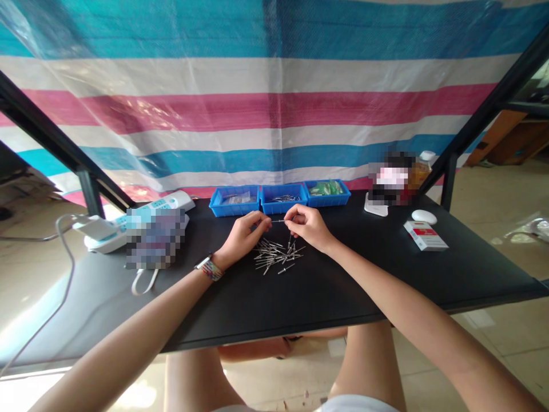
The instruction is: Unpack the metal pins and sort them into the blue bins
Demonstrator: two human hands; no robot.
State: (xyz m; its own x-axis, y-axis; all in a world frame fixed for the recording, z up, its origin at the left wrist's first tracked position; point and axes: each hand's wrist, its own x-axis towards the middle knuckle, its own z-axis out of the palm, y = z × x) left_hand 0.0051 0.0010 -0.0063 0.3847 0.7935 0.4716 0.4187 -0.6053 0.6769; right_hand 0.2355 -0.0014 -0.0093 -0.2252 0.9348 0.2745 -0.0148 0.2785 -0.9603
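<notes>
A thin silver blind rivet [278, 221] spans the gap between my two hands, level above the table. My left hand [245, 233] is closed in a pinch at its left end. At the other end the fingers of my right hand [309, 226] are pinched on it. Another rivet [289, 240] points downward just under my right fingertips; whether it is held I cannot tell. Below both hands lies a loose pile of blind rivets [272, 256] on the black table [274, 309], with one rivet [286, 268] a little apart at the front.
Behind my hands stand three blue bins: a left bin [235, 209], a middle bin [283, 206] with silver rivets, and a right bin [328, 197] with green packets. A white power strip [178, 201] and a blurred phone [156, 237] lie left. A red-white box [425, 236] lies right.
</notes>
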